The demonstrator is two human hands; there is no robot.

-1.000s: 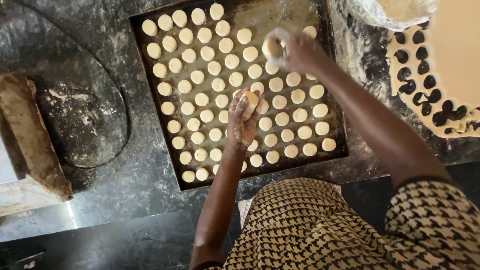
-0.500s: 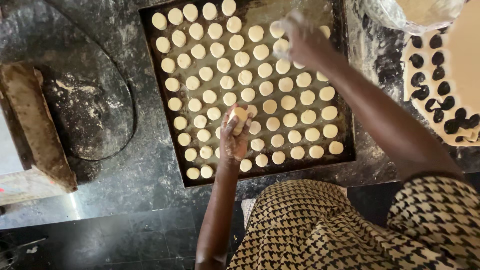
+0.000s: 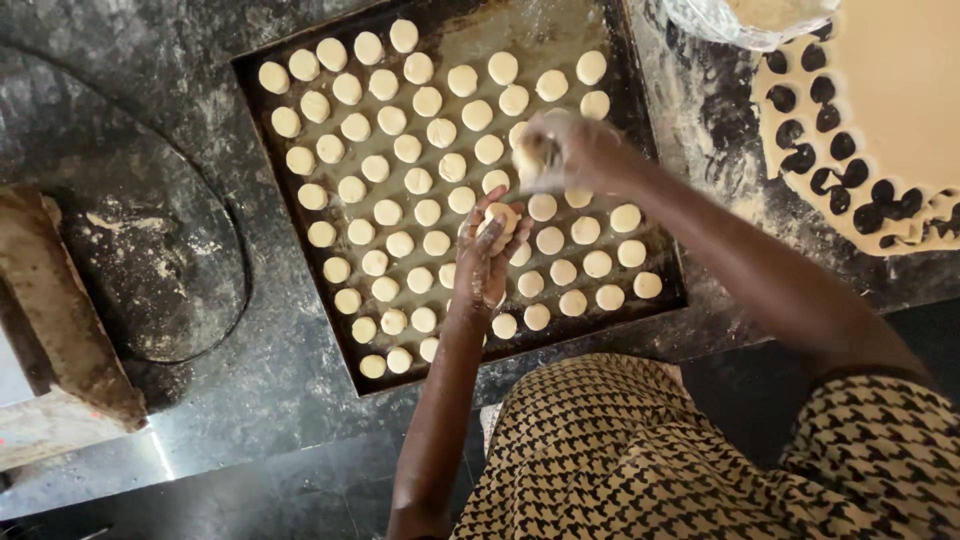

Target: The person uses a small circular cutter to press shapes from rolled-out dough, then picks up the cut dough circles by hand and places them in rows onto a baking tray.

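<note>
While the tray (image 3: 300, 215) lies full, left fingers (image 3: 497, 222) pinch dough (image 3: 503, 214).

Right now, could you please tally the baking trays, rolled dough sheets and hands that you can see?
Dark rectangular metal baking tray: 1
Pale rolled dough sheet with round cut-outs: 1
Bare hands, left hand and right hand: 2
Total: 4

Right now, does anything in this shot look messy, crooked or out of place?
Only small things. Flour is smeared over the dark counter beside the baking tray. The dough rounds sit in slightly wavy rows, and the tray's top middle is bare. The left hand and right hand each hold dough over the tray. Nothing looks damaged.
</note>
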